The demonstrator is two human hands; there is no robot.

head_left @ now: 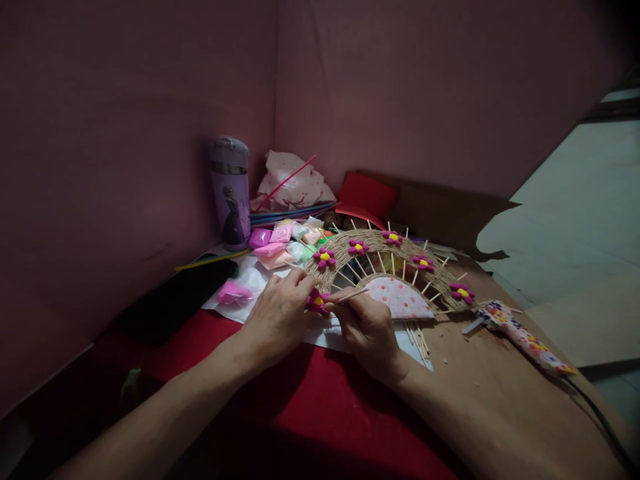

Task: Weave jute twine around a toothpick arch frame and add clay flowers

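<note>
A fan-shaped craft piece of wound twine (370, 241) lies on white paper, with thin wooden sticks radiating through it. Several magenta clay flowers with yellow centres, such as the top one (393, 238), sit along its arc. At the lower left end is another clay flower (317, 302), its edge pinched by the fingers of my left hand (280, 310). My right hand (369, 330) grips a thin wooden stick (354, 294) whose near tip is hidden by the fingers close to that flower. A dotted fabric half circle (399, 297) fills the fan's centre.
Packets of coloured clay (273, 250) lie behind my left hand, near a purple tumbler (231, 193). A flower-patterned glue gun (525, 340) with a cord rests at right on brown board. Loose sticks (419, 340) lie below the fan. Pink walls close off the back.
</note>
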